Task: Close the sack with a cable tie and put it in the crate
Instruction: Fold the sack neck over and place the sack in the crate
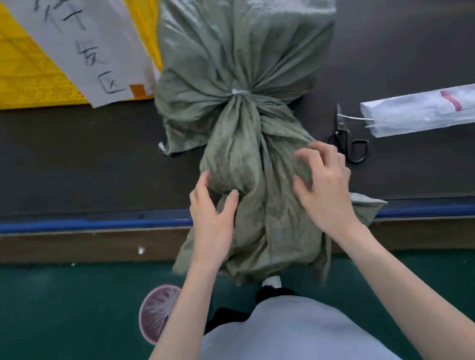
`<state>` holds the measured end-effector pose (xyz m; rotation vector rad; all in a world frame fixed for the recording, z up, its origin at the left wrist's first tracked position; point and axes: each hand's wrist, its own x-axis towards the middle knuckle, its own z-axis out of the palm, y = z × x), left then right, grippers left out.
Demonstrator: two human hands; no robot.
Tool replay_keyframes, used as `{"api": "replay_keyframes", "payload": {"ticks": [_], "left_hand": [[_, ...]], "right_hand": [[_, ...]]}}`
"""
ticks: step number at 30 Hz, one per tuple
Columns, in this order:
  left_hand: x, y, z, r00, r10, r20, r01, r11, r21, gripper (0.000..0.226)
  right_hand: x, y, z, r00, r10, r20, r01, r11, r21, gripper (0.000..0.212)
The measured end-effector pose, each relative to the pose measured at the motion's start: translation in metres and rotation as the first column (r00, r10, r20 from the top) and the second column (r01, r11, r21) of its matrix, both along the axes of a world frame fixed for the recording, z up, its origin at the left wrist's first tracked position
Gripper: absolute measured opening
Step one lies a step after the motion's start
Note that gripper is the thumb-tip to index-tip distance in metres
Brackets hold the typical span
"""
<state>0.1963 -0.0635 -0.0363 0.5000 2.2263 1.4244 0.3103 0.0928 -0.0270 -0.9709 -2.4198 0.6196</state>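
Beyond both hands, on the dark table [57, 167], lies the grey-green sack [245, 52], the largest thing in view; its full body stretches away from the person and its loose mouth trails back over the table's near edge, hanging toward the green floor [42, 326]. Just past the fingertips, where the fabric gathers into a neck, a white cable tie [239, 91] is cinched around it, so the sack is already tied off. Far off to the left of the left hand stands the yellow crate [5, 62], with a white paper sign [86, 43] bearing handwritten characters leaning across its front; the sack is beside the crate, not in it.

To the right of the right hand, a clear packet of cable ties [431, 109] lies on the table, and between that packet and the hand rest black-handled scissors [347, 138], very close to the knuckles. Below the left forearm, on the floor, sits a pink basket [156, 313].

The left hand [213, 207] rests on the loose fabric below the tie, fingers spread and only lightly bent, thumb against a fold. The right hand [325, 180] sits on the other side of the bunched fabric, its fingers curled clawlike with tips pressing into the cloth; whether it has actually gathered any fabric cannot be told.
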Motion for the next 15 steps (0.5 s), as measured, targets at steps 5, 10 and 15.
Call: {"api": "replay_keyframes", "payload": {"ticks": [5, 10, 15], "left_hand": [[-0.008, 0.052, -0.001, 0.976, -0.036, 0.213, 0.043, 0.999, -0.030, 0.095], [-0.024, 0.086, -0.010, 0.920, -0.083, 0.382, 0.070, 0.996, 0.048, 0.103], [-0.044, 0.125, -0.011, 0.838, -0.101, 0.537, 0.087, 0.995, 0.051, 0.080]], "right_hand": [[0.012, 0.022, -0.024, 0.968, -0.059, 0.243, 0.093, 0.987, -0.133, 0.057], [0.011, 0.008, -0.037, 0.993, 0.119, -0.025, -0.116, 0.862, -0.494, 0.050], [0.001, -0.009, -0.042, 0.978, 0.204, -0.029, -0.198, 0.887, -0.418, 0.040]]}}
